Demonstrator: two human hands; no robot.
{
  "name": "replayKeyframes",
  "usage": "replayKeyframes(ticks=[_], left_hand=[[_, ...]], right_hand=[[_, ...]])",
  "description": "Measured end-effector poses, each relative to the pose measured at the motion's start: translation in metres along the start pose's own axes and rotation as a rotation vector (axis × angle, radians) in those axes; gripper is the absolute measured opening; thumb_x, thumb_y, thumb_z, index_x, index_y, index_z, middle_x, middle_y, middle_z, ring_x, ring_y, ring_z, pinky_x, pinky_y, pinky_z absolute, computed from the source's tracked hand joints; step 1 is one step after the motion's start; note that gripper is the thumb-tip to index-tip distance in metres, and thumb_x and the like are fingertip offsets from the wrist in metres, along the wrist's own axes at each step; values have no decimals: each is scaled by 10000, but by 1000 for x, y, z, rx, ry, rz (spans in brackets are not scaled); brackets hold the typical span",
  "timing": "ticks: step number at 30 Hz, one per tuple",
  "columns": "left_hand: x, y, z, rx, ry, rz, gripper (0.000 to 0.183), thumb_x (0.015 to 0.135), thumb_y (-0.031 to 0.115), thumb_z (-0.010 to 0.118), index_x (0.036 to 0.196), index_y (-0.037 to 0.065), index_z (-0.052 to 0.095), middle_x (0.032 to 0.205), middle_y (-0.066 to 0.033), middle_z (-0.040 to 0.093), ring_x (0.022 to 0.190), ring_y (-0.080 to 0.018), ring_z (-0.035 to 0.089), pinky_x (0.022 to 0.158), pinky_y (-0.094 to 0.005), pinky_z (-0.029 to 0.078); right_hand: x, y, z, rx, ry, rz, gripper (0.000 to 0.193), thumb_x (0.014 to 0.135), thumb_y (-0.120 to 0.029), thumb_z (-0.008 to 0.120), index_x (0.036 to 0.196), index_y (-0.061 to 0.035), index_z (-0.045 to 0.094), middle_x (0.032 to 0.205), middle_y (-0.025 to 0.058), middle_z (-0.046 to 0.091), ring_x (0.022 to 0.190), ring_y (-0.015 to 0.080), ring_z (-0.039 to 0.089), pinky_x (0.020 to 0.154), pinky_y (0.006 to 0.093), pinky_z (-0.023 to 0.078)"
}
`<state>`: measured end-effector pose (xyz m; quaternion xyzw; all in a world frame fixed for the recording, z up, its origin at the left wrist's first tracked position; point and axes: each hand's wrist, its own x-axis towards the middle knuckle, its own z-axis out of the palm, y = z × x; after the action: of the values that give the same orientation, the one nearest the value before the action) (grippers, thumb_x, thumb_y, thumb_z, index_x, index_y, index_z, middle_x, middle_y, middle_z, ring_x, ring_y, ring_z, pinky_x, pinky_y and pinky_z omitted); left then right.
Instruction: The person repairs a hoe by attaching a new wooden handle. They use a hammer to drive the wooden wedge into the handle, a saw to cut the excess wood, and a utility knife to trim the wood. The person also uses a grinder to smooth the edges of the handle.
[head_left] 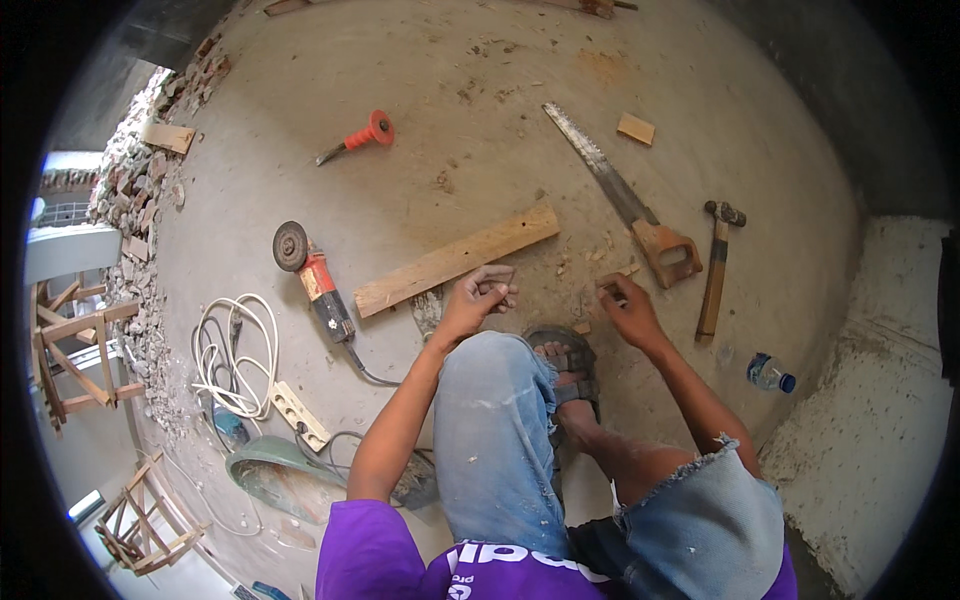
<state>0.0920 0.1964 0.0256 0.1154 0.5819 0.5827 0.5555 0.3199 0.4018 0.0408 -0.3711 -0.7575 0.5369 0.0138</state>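
My left hand [483,297] is just in front of a wooden plank [460,262], its fingers curled in and the thumb against them. Whatever those fingers may hold is too small to make out. To the right, my right hand [630,305] hangs over the floor with bent fingers pinched together. Anything in that pinch is also too small to name. Near it lies a handsaw [625,205], its wooden handle toward me and its blade pointing away. A hammer [718,265] rests to the right of the saw.
Left of the plank are an angle grinder [318,285], a red-handled chisel [360,137], a coiled white cable [240,350] and a power strip [300,415]. A wood offcut [636,129] and a plastic bottle [770,373] lie rightward. Rubble [140,190] lines the left edge.
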Motion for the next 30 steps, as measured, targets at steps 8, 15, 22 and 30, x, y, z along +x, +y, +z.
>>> replayKeyframes(ticks=[8, 15, 22, 30], left_hand=[[16, -6, 8, 126, -11, -29, 394, 939, 187, 660, 1240, -53, 575, 1117, -180, 666, 985, -233, 677, 865, -319, 546], [34, -6, 43, 752, 120, -47, 329, 901, 288, 689, 944, -38, 705, 669, -44, 650, 665, -128, 617, 618, -279, 471], [63, -6, 62, 189, -4, -192, 305, 919, 281, 667, 1081, 22, 671, 924, -38, 671, 834, -133, 605, 715, -270, 467], [79, -23, 66, 175, -84, -261, 393, 930, 279, 665, 1182, -20, 623, 1079, -102, 664, 983, -186, 614, 881, -312, 498]], right_hand=[[-33, 46, -36, -76, 104, 104, 218, 960, -215, 587, 1046, -16, 615, 885, 99, 652, 833, 167, 618, 744, 332, 485], [-71, 74, -57, -82, 222, 136, 146, 916, -134, 614, 1004, -19, 608, 848, 108, 644, 771, 186, 615, 707, 322, 477], [-74, 96, -80, -407, 418, -53, 226, 850, -93, 649, 1055, -11, 599, 1025, 155, 611, 996, 324, 587, 854, 404, 462], [15, 69, -64, -872, 293, -237, 439, 756, -107, 715, 1173, -28, 607, 1131, 171, 601, 1154, 337, 530, 1030, 471, 371]])
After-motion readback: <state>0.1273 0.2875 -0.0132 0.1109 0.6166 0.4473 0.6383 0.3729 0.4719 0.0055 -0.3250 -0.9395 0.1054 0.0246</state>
